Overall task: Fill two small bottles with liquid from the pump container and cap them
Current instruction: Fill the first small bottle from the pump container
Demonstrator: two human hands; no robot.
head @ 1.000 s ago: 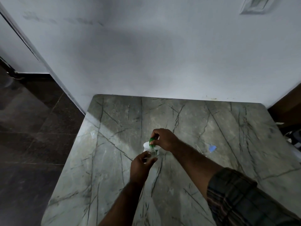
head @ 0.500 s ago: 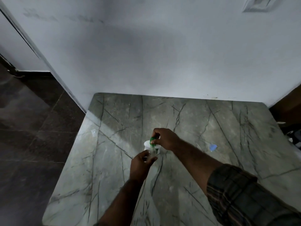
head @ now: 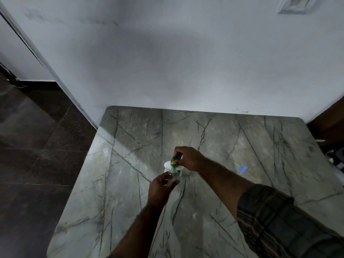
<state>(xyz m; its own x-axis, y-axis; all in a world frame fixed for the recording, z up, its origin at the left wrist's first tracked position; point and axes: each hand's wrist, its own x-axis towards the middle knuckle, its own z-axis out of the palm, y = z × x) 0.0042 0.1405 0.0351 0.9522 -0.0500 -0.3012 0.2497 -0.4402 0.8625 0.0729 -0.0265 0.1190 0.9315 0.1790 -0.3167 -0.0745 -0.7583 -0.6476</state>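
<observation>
A white pump container (head: pixel 168 165) with a green pump head (head: pixel 174 161) stands near the middle of the marble table (head: pixel 232 183). My right hand (head: pixel 189 158) grips the green pump head from above. My left hand (head: pixel 161 189) holds a small clear bottle (head: pixel 172 174) upright, its mouth right under the green nozzle. How much liquid the bottle holds cannot be made out. A second clear item, small and faint, (head: pixel 106 152) lies near the table's left edge.
A small blue object (head: pixel 243 168) lies on the table to the right of my hands. The table's far edge meets a white wall (head: pixel 176 62). Dark floor tiles (head: pixel 33 155) lie to the left, and dark clutter (head: pixel 335 157) sits past the right edge.
Both hands stay at the pump and bottle. Only the camera view has shifted slightly.
</observation>
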